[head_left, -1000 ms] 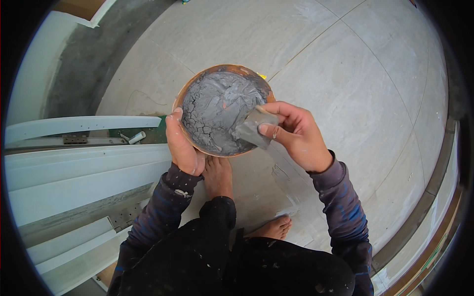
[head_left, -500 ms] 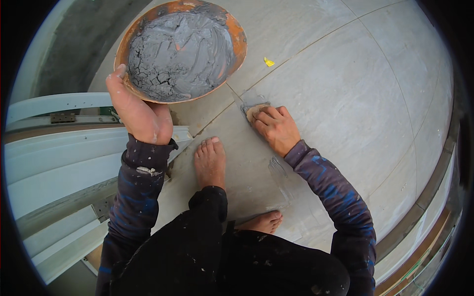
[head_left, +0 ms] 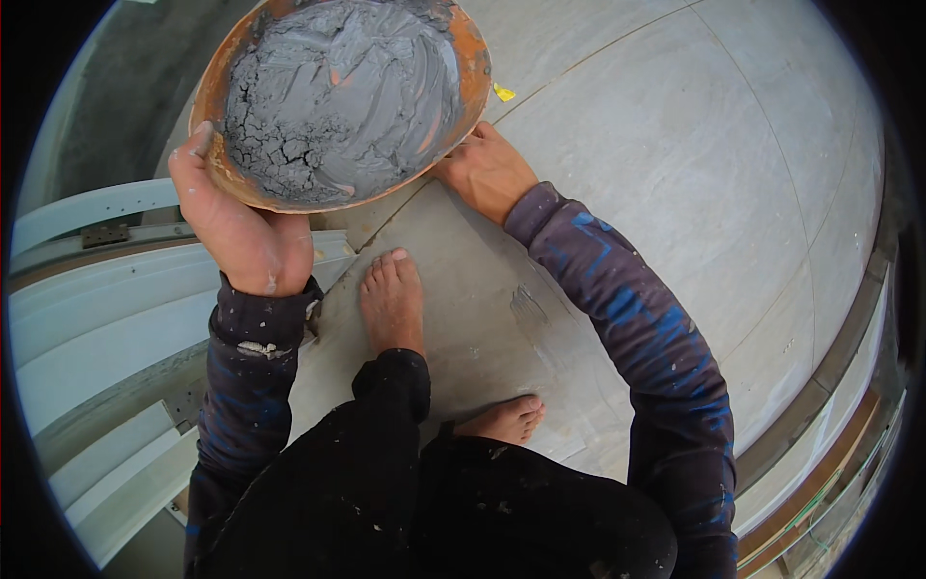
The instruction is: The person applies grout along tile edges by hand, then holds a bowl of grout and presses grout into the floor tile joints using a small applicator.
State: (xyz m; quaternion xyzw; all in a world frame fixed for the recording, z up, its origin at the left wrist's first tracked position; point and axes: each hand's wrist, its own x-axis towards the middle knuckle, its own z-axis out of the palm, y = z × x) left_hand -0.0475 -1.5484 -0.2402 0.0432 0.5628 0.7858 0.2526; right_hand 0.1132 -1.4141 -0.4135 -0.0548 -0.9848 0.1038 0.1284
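An orange-brown bowl (head_left: 475, 68), stained grey, is held up at the top of the view. Thick grey paste (head_left: 352, 101), like grout, fills much of it, cracked at the lower left and smeared smooth elsewhere. My left hand (head_left: 236, 227) supports the bowl from below, its thumb over the left rim. My right hand (head_left: 489, 174) is down by the large grey floor tiles (head_left: 666, 183), beside the bowl's lower right edge. Its fingers bend in under the bowl, which hides their tips and whatever they hold. Grey smears (head_left: 529, 307) mark the tile nearer me.
A yellow scrap (head_left: 503, 93) lies by a tile joint (head_left: 579, 63) beyond my right hand. White metal frame pieces (head_left: 106, 309) stand at the left. My bare feet (head_left: 394, 299) rest on the tiles. Along the right runs a dark raised edge (head_left: 805, 410).
The bowl has shifted slightly left and looks larger. My right hand, earlier pressing a tan pad on the floor, has moved left and farther away, and the bowl now covers its fingers.
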